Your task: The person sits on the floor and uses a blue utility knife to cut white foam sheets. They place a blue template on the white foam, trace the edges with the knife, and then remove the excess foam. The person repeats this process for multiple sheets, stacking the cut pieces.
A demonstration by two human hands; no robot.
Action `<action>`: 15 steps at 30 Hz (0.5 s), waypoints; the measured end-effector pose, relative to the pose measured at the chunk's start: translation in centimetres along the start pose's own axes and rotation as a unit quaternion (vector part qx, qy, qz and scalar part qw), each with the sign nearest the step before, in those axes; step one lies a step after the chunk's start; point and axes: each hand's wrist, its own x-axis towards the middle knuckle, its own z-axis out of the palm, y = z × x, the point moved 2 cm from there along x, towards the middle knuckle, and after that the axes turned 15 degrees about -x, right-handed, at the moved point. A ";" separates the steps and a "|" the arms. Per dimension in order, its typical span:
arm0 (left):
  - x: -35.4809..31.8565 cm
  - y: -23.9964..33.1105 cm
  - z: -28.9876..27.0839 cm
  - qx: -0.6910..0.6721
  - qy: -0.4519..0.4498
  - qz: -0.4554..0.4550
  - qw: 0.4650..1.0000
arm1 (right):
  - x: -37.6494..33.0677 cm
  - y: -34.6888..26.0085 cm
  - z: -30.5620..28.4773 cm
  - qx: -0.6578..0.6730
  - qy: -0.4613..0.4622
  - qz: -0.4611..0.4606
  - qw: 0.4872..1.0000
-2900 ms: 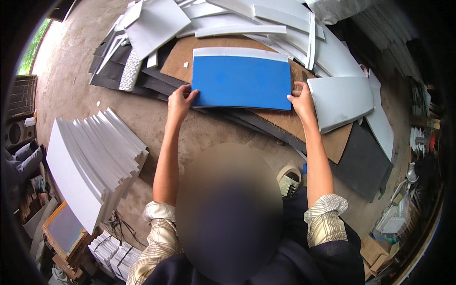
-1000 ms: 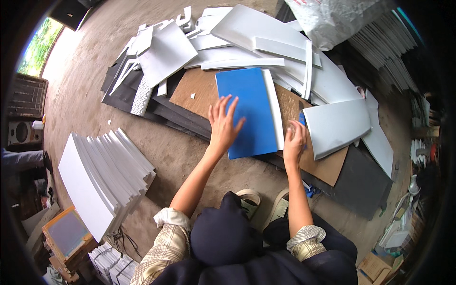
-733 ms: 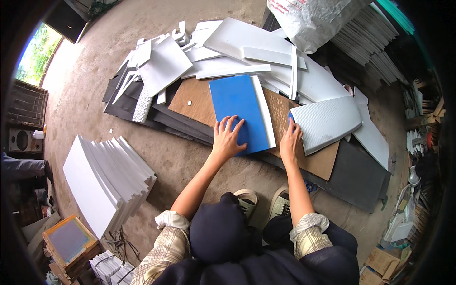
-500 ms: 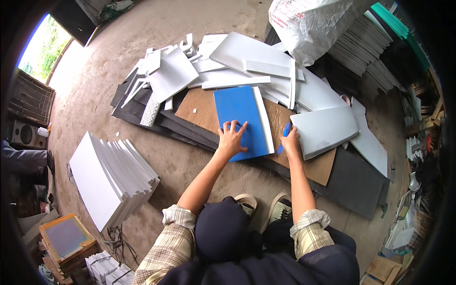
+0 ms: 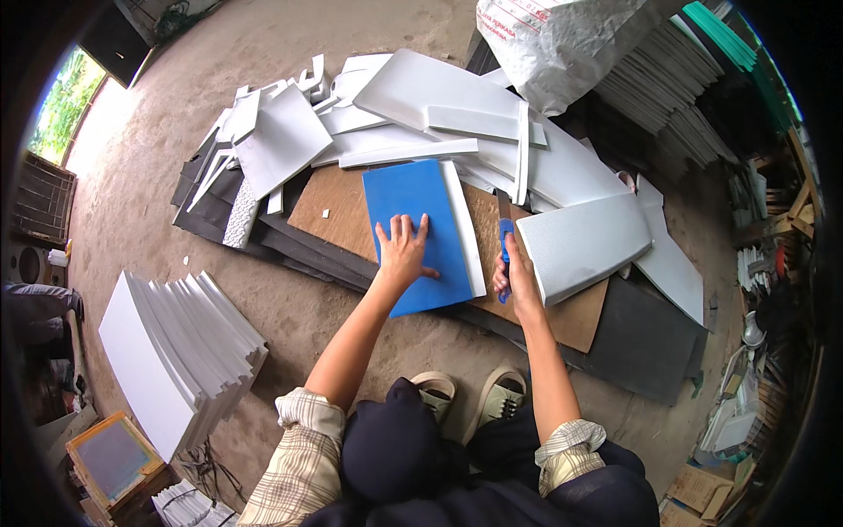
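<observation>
Clenched around a blue cutter, the right hand sits between 3 and 4 o'clock of the blue panel, its blade out and aimed at 12. Whether the blade's tip touches anything, I cannot tell. Left hand grasps nothing: its fingers are spread over the panel's face, thumb toward 3.

The panel lies at about the middle of the view, slightly tilted, its far end leaning toward 11 o'clock. A white strip shows along its 3 o'clock side. Beneath is a brown board, and the panel's near end reaches past that board's edge. Black sheets stick out below the board toward 4.

Around the panel: white offcuts heap up from 10 round to 1 o'clock (one slab among them has a bumpy face); a pale slab sits at 3, just beside the right hand; a white sack hangs over the view between 1 and 2. White panels stand stacked at 8, well apart, and the person's shoes are between 5 and 6.
</observation>
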 end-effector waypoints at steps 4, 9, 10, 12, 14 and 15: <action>0.2 -1.4 1.1 -0.084 -0.013 0.036 0.996 | 1.7 -0.2 1.2 -0.057 0.023 -0.034 0.998; 0.4 -1.9 1.0 -0.163 -0.090 0.013 0.982 | 4.8 0.1 2.3 -0.043 -0.031 -0.083 0.995; 0.5 -1.8 1.0 -0.157 -0.096 0.005 0.983 | 5.5 0.0 2.4 -0.073 -0.037 -0.080 0.993; 0.5 -1.5 0.8 -0.143 -0.095 -0.003 0.985 | 6.8 -1.2 3.2 -0.120 -0.029 -0.080 0.989; 0.3 -1.4 0.7 -0.136 -0.091 -0.011 0.986 | 8.7 -2.2 4.4 -0.229 -0.008 -0.096 0.969; 0.4 -1.2 0.7 -0.136 -0.093 -0.012 0.986 | 10.1 -2.6 4.9 -0.297 0.004 -0.105 0.949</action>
